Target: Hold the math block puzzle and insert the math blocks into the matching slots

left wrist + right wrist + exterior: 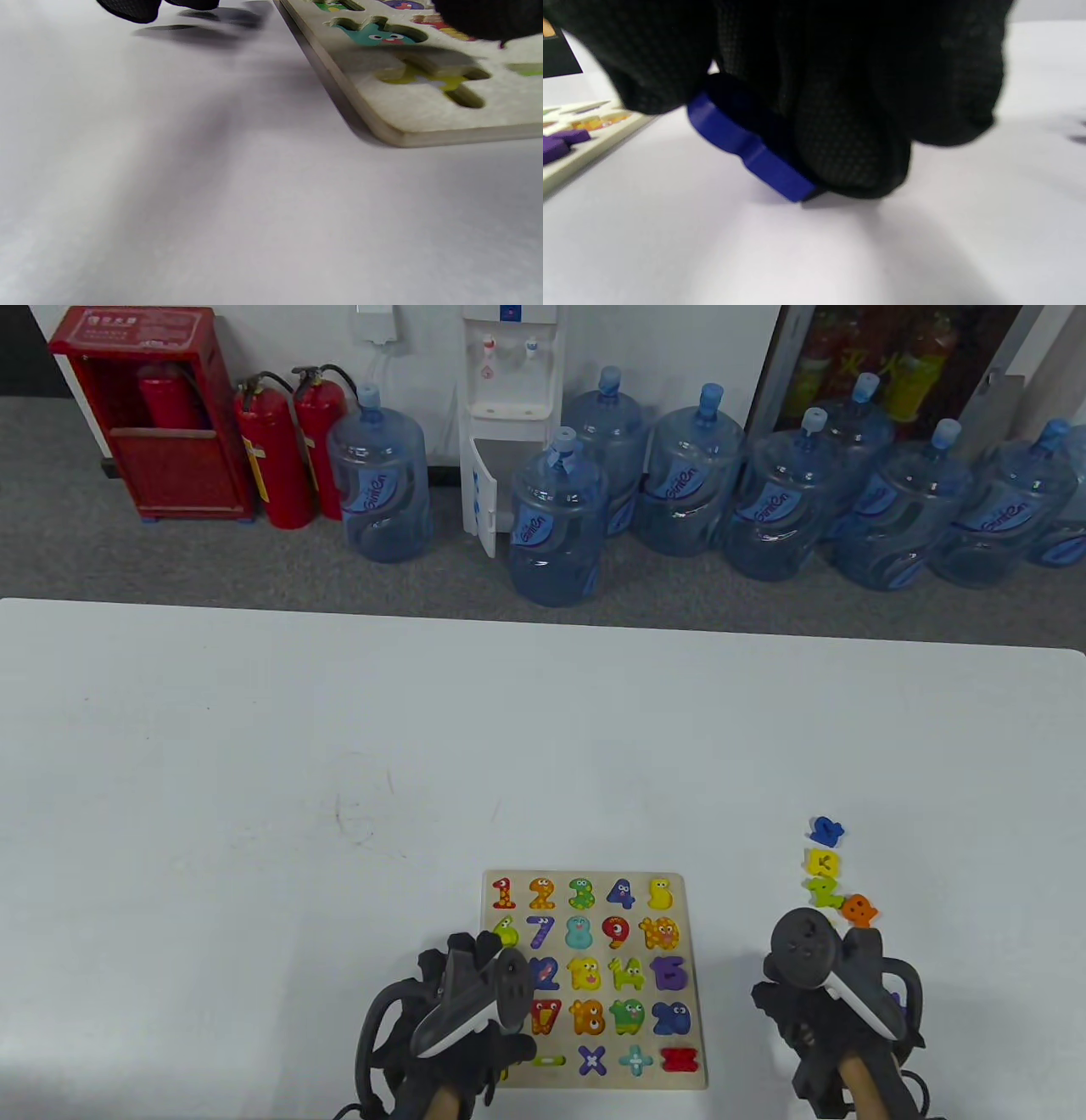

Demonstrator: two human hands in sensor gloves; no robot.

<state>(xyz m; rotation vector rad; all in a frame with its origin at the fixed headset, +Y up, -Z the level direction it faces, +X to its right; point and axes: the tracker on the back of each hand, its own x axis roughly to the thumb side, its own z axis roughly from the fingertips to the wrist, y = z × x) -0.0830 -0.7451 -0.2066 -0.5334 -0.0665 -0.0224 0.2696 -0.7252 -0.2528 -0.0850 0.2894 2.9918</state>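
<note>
L hand (462, 1010) lies palm-down over the near-left corner of the puzzle board (687, 984), fingers reaching fwd onto it; tracker on the back hides most of the hand, so can't tell if that grip is spread flat or curled on the edge. L wrist view shows the board's rounded corner flat on the tabletop (254, 780), w/ an unfilled slot near that corner and dark fingertips (488, 19) over the board at top right. R hand (827, 993) sits on the tabletop well to the right of the board, knuckles up; its grip is pinched on a dark blue block (746, 148), fingers (848, 161) curled over the top, block tilted w/ its lower edge touching or just off the surface. Beyond the R hand, four loose blocks lie in a rough line running away: orange block (859, 909) nearest, then green block (824, 891), yellow block (823, 862), blue block (825, 831) farthest. Board is mostly filled w/ coloured numbers, plus math signs along the near row. Surface is plain white, w/ a few faint scuffs left of centre. Behind it: grey carpet, a row of big water jugs (556, 526), white water dispenser (509, 415), two red extinguishers (293, 449) and a red cabinet (148, 415) at the wall.
</note>
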